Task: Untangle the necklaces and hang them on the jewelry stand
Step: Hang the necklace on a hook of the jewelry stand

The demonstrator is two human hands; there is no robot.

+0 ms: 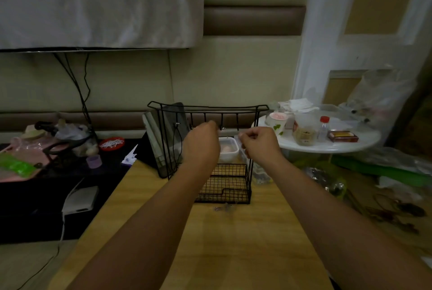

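Reaching over the table edge point(112, 187), both hands meet the jewelry stand point(208, 112).

A single wide-angle view is being taken from the person's head, facing forward and slightly down. The light wooden tabletop point(233, 243) is being seen from just above its near edge, with both forearms being framed from the bottom corners towards the centre. The black wire jewelry stand point(210, 149) is being held mid-frame, close to the camera. The padded beige wall point(233, 74) behind is being taken in by the upper half. Straight lines are being bent at the edges.
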